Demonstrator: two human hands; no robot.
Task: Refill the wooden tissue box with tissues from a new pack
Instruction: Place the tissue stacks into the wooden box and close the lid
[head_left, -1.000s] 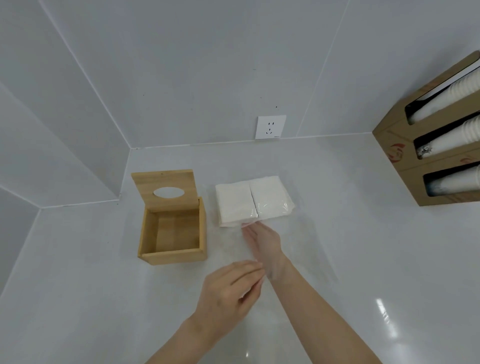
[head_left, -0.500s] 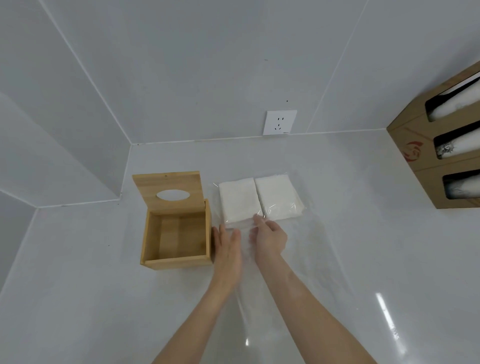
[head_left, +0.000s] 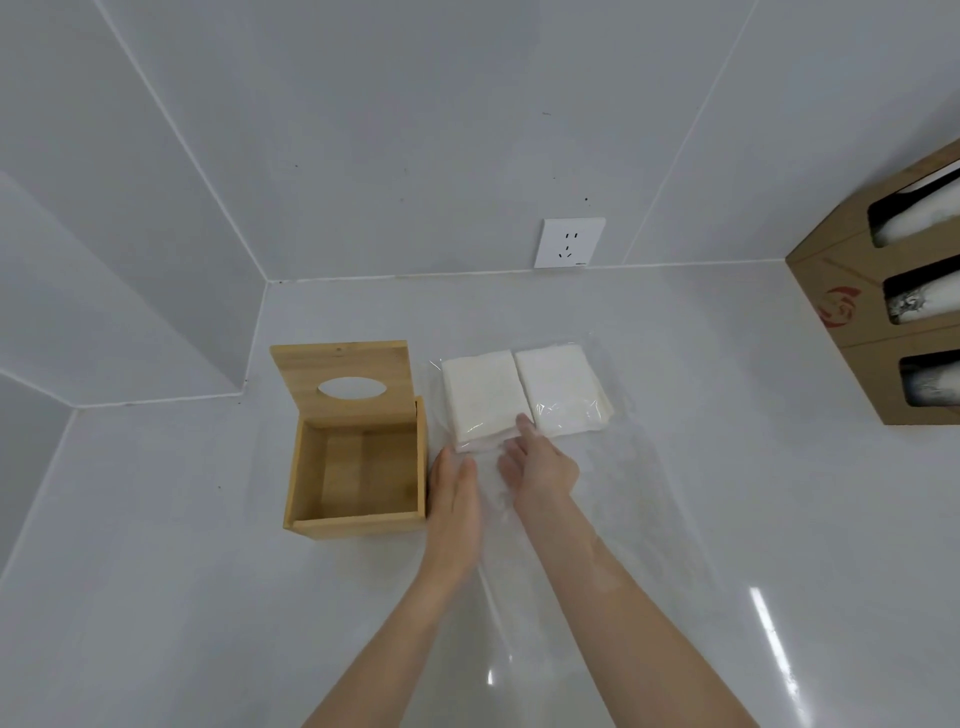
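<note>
So the wooden tissue box (head_left: 358, 467) sits on the white surface (head_left: 156, 597) with its lid (head_left: 343, 382) flipped up and nothing inside. Just to its right is the tissue pack (head_left: 524, 397), two white stacks side by side in clear plastic wrap. Left hand (head_left: 454, 499) lies flat, fingers straight and holding nothing, right beside the box wall. Right hand (head_left: 540, 465) rests on the loose wrap with fingers loosely spread, tips touching the pack's near edge, not gripping anything. Wall socket (head_left: 570, 242) behind, cardboard cup dispenser (head_left: 852, 312) far right
</note>
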